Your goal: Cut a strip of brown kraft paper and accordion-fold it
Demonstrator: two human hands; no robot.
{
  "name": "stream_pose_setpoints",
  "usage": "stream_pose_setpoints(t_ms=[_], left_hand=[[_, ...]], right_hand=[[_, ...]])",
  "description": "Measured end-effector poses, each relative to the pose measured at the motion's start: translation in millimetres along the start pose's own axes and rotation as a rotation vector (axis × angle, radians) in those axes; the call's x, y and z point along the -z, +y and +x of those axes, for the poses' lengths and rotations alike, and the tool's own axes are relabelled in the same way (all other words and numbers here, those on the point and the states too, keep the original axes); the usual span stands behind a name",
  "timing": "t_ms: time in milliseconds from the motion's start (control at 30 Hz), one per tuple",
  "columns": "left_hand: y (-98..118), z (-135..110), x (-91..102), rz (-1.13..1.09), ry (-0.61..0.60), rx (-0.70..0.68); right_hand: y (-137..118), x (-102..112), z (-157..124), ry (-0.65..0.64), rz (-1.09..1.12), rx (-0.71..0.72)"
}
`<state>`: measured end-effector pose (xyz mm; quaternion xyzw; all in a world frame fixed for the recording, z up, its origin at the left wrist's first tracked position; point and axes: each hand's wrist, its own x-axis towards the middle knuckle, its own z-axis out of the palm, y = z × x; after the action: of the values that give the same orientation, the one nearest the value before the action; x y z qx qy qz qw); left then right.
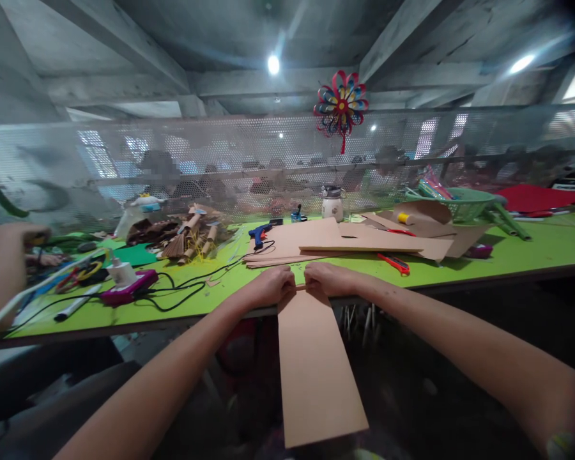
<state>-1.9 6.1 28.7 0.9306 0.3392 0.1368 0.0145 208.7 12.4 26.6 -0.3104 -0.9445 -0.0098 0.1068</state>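
Note:
My left hand (pixel 269 285) and my right hand (pixel 326 279) sit side by side at the near edge of the green table (pixel 508 255). Both are closed on the far end of a long brown paper strip (pixel 316 370). The strip hangs off the table edge toward me, flat and slanting down. The fingers curl over the strip's top edge, where it looks folded. A stack of brown paper sheets (pixel 326 243) lies just beyond the hands.
A blue glue gun (pixel 260 234) with black cables, red cutters (pixel 393 262), a pink power strip (pixel 129 287), a green basket (pixel 460 201) and craft scraps (pixel 186 236) lie on the table. Another person's hand (pixel 2 268) is at the far left. A mesh screen with a paper flower (pixel 341 105) stands behind.

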Motion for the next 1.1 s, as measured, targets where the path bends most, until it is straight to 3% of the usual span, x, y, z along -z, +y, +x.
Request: stream_pose_setpoints(t_ms=[500,833,1100], left_hand=[[18.1,-17.3,10.1,0.029,-0.006,-0.048],[18.1,-18.7,18.8,0.018,-0.07,-0.083],[18.8,-23.7,11.6,0.262,-0.056,-0.192]], right_hand=[[-2.5,11.0,-10.0,-0.048,-0.099,0.163],[-4.1,4.5,-20.4,0.002,-0.096,0.131],[-6.8,-2.3,-26.7,0.052,-0.201,0.14]])
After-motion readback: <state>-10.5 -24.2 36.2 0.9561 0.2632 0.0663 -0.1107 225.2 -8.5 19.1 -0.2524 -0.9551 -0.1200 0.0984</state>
